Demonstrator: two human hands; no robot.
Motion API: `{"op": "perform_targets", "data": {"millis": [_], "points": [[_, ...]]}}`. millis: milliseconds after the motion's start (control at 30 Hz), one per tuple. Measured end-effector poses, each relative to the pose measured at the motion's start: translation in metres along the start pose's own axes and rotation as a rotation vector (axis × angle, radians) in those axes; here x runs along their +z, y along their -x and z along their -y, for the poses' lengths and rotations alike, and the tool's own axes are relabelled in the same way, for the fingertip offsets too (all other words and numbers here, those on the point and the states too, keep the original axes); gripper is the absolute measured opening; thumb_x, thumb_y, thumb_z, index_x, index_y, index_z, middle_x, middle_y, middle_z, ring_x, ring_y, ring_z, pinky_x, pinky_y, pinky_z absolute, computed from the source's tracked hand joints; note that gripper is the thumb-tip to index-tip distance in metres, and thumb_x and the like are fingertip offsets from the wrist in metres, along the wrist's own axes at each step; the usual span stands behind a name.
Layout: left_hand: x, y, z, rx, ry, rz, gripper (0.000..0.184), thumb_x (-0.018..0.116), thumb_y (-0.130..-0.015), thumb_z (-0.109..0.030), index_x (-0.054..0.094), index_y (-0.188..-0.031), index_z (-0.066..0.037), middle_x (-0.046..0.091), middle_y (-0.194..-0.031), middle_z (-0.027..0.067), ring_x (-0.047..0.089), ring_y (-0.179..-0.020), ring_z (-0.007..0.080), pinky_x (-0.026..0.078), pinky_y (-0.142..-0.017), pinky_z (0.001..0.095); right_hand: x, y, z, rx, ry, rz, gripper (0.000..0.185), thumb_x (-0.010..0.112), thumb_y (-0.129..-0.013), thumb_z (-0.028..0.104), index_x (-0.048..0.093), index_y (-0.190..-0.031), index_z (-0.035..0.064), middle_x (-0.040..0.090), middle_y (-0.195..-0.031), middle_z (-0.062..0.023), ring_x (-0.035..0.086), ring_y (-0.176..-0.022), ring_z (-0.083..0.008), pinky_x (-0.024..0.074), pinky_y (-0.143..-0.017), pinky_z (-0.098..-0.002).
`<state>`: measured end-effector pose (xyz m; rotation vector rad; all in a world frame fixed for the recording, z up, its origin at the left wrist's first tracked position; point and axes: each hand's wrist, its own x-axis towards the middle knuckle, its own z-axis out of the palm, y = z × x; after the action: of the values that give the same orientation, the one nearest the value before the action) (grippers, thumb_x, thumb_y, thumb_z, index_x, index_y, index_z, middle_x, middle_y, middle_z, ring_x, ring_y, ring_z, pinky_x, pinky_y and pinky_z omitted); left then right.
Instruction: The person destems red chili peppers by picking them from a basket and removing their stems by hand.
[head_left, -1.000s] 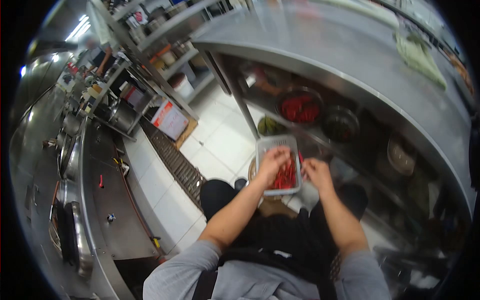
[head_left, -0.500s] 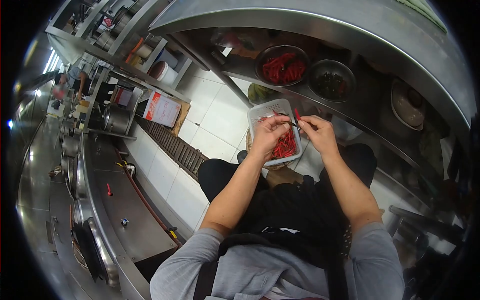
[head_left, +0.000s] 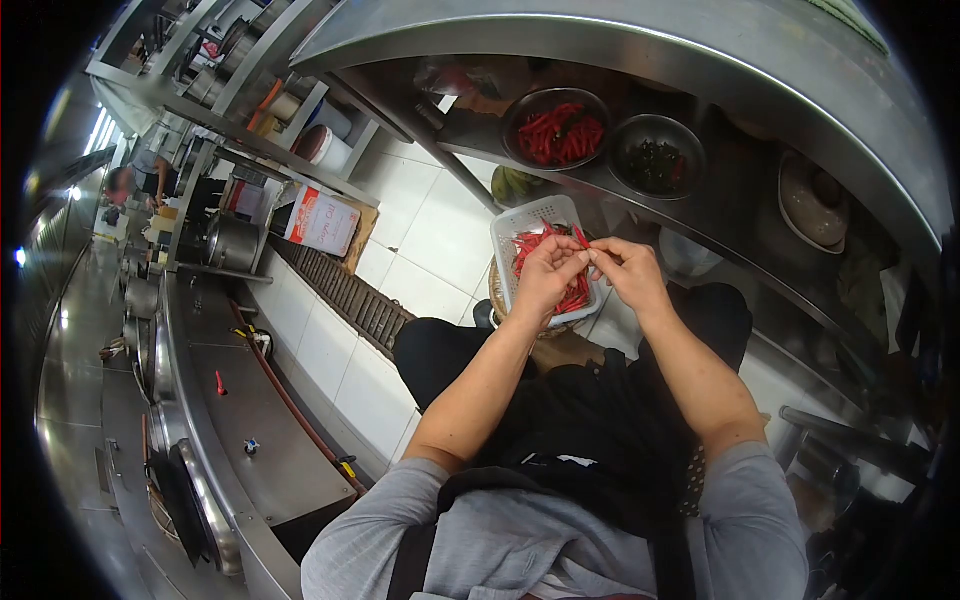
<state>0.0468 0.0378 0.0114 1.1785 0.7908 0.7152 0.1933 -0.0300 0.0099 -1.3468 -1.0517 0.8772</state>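
Above a white perforated basket [head_left: 508,272] of red chilies [head_left: 572,296], my left hand [head_left: 548,275] and my right hand [head_left: 630,270] meet at the fingertips. Between them is a red chili [head_left: 580,237], its upper end pointing away from me. Fingers of both hands are pinched together on it. The basket rests on a round woven one between my knees. On the low shelf beyond stand a metal bowl of red chilies [head_left: 556,130] and a second metal bowl with dark pieces [head_left: 655,157].
A steel counter [head_left: 640,45] arches over the shelf, which also holds a lidded pot [head_left: 812,203]. At the left are a steel stove counter [head_left: 235,400], a floor grate [head_left: 345,300] and an oil tin [head_left: 323,220]. Another person [head_left: 150,175] stands far back.
My hands have come together at the fingertips around the chili. Half a second ago they were slightly apart. The view has tilted since the first frame.
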Motion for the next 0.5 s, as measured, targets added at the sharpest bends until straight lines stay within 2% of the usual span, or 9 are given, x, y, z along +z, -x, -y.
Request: {"op": "perform_targets", "data": {"millis": [67,200,267,300,333,367,400,433,500], "points": [[-0.003,-0.001,0.002,-0.055,0.021,0.004,0.016,0.068,-0.086,-0.007,0.059,-0.099,-0.004,0.060,-0.079,-0.0001,0.054,-0.066,0.0063,0.043,-0.059,0.0193,-0.001,-0.001,0.001,-0.011,0.045,0.000,0.019,0.065,-0.086,0.010,0.069,-0.096,-0.0053,0.068,-0.073,-0.0093,0.064,-0.062,-0.0118,0.0487,-0.059,-0.0263],[-0.007,-0.002,0.007,-0.007,-0.030,-0.057,0.017,0.067,-0.086,-0.006,0.060,-0.100,-0.003,0.061,-0.080,0.0002,0.055,-0.065,0.0069,0.044,-0.059,0.0202,-0.004,-0.002,0.002,-0.014,0.004,-0.010,0.018,0.065,-0.085,0.009,0.069,-0.096,-0.0044,0.068,-0.077,-0.0095,0.064,-0.065,-0.0136,0.0487,-0.060,-0.0275],[-0.015,-0.006,0.019,0.113,-0.265,-0.103,0.015,0.068,-0.083,-0.005,0.064,-0.097,-0.002,0.063,-0.081,0.0022,0.058,-0.068,0.0088,0.048,-0.062,0.0232,-0.003,-0.002,0.001,-0.017,0.005,-0.023,0.018,0.065,-0.085,0.010,0.069,-0.097,-0.0037,0.069,-0.080,-0.0103,0.065,-0.067,-0.0157,0.0488,-0.061,-0.0283],[-0.019,-0.006,0.025,0.115,-0.261,-0.101,0.015,0.068,-0.083,-0.005,0.064,-0.097,-0.002,0.063,-0.081,0.0022,0.058,-0.068,0.0088,0.048,-0.062,0.0232,-0.003,-0.001,0.001,-0.156,0.089,-0.079,0.017,0.066,-0.085,0.011,0.069,-0.095,-0.0023,0.068,-0.082,-0.0117,0.065,-0.069,-0.0196,0.0491,-0.063,-0.0301],[-0.021,-0.005,0.030,0.282,-0.482,-0.128,0.013,0.069,-0.080,-0.006,0.066,-0.092,-0.002,0.064,-0.078,0.0051,0.060,-0.066,0.0133,0.049,-0.062,0.0269,-0.003,-0.003,0.001,-0.301,0.178,-0.138,0.017,0.066,-0.085,0.012,0.070,-0.094,-0.0010,0.068,-0.084,-0.0131,0.066,-0.071,-0.0235,0.0494,-0.064,-0.0319],[-0.019,-0.008,0.028,0.470,-0.695,-0.155,0.011,0.070,-0.078,-0.008,0.067,-0.086,-0.002,0.064,-0.075,0.0081,0.062,-0.065,0.0177,0.050,-0.061,0.0306,-0.004,-0.005,0.001,-0.325,0.195,-0.147,0.017,0.066,-0.085,0.012,0.070,-0.094,-0.0010,0.068,-0.084,-0.0131,0.066,-0.071,-0.0235,0.0494,-0.064,-0.0319],[-0.017,-0.006,0.024,0.494,-0.762,-0.142,0.011,0.070,-0.076,-0.008,0.068,-0.085,-0.003,0.064,-0.076,0.0121,0.063,-0.066,0.0220,0.051,-0.062,0.0329,-0.002,-0.003,0.000,-0.359,0.272,-0.121,0.016,0.066,-0.085,0.014,0.070,-0.092,0.0000,0.067,-0.084,-0.0142,0.065,-0.073,-0.0269,0.0496,-0.065,-0.0337],[-0.015,-0.005,0.021,0.484,-0.773,-0.125,0.011,0.071,-0.076,-0.009,0.068,-0.085,-0.004,0.063,-0.076,0.0109,0.063,-0.065,0.0215,0.051,-0.061,0.0330,-0.002,-0.003,-0.002,-0.397,0.353,-0.098,0.015,0.066,-0.085,0.015,0.070,-0.089,0.0010,0.066,-0.085,-0.0153,0.064,-0.075,-0.0302,0.0498,-0.066,-0.0356],[-0.017,-0.008,0.025,0.523,-0.713,-0.124,0.014,0.073,-0.075,-0.009,0.066,-0.085,-0.003,0.062,-0.075,0.0098,0.062,-0.064,0.0202,0.051,-0.060,0.0315,-0.002,-0.001,-0.011,-0.340,0.455,-0.005,0.016,0.065,-0.086,0.016,0.070,-0.087,0.0015,0.066,-0.082,-0.0157,0.064,-0.074,-0.0322,0.0499,-0.067,-0.0375]]}}
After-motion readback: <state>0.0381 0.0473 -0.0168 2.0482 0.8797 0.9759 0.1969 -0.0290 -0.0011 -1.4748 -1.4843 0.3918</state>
